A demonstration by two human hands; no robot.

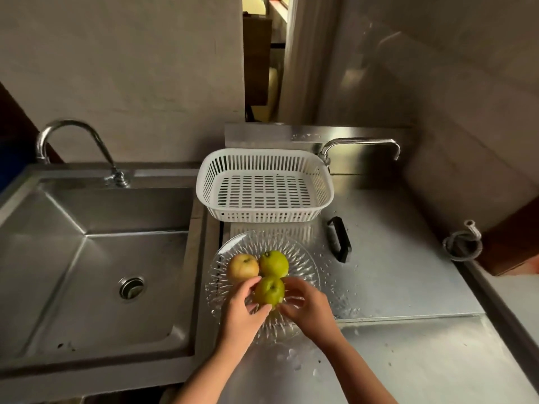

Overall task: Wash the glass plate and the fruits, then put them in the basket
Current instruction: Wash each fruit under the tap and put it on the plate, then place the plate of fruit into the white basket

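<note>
- Glass, cut with a radiating pattern, made up the plate [303, 258], which sat on the steel counter [408, 360] just right of the sink [87, 258].
- Three fruits lay together on the plate: a pale yellow-pink fruit [242, 267] at the left, a green fruit [274, 263] behind, and a second green fruit [269, 290] nearest the person, touching the other two.
- Both hands were on that nearest green fruit.
- The left hand [243, 316] cupped it from the left, fingers curled over its top edge and thumb pressed at its lower side.
- The right hand [306, 307] met it from the right, fingertips bent against its side and thumb near the left thumb beneath it; the fruit was held between the two hands, though whether it had lifted off the plate could not be told.
- Both bare forearms reached in from the bottom edge of the view.
- Behind the plate stood the white slotted basket [264, 212], with nothing in it, near but apart from the plate's far rim.
- A black handle-shaped object [339, 239] lay on the counter to the right of the plate and basket.
- One curved tap [73, 141] rose behind the sink, and a second tap [361, 142] stood behind the basket, its spout pointing right.
- Water drops were scattered on the counter around the plate's right side.
- A coiled metal hose [462, 244] rested at the counter's far right edge.
</note>
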